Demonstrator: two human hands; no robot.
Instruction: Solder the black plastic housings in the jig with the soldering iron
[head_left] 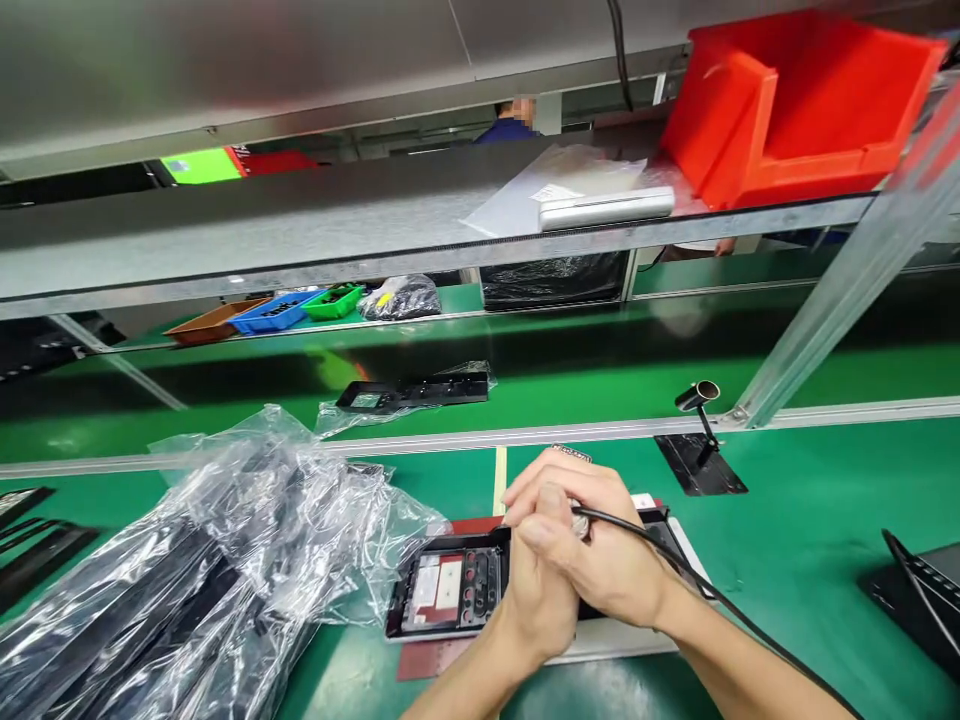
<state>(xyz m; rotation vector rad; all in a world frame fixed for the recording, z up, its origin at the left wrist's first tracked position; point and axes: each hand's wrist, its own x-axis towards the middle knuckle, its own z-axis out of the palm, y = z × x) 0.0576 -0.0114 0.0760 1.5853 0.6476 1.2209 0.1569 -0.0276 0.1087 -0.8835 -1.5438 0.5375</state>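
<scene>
My right hand (619, 570) is closed around a corded tool (580, 522); only its grey end and black cable (675, 560) show, so its kind is hidden. Pressed up against it, my left hand (538, 595) is also closed, with its thumb raised; whatever its fingers hold is out of sight. Beneath both hands lies a black frame-like panel (491, 600) with a rectangular window and a row of round holes at its left end. The hands cover its middle. Under the panel, a reddish-brown mat (427, 660) sticks out.
Plastic-wrapped black parts (195, 580) fill the left of the green bench. A small tube-shaped holder (697, 395) stands at the right, near a black device (919, 600). Another black panel (420, 392) lies behind the metal rail. Overhead, a shelf carries a red bin (817, 175).
</scene>
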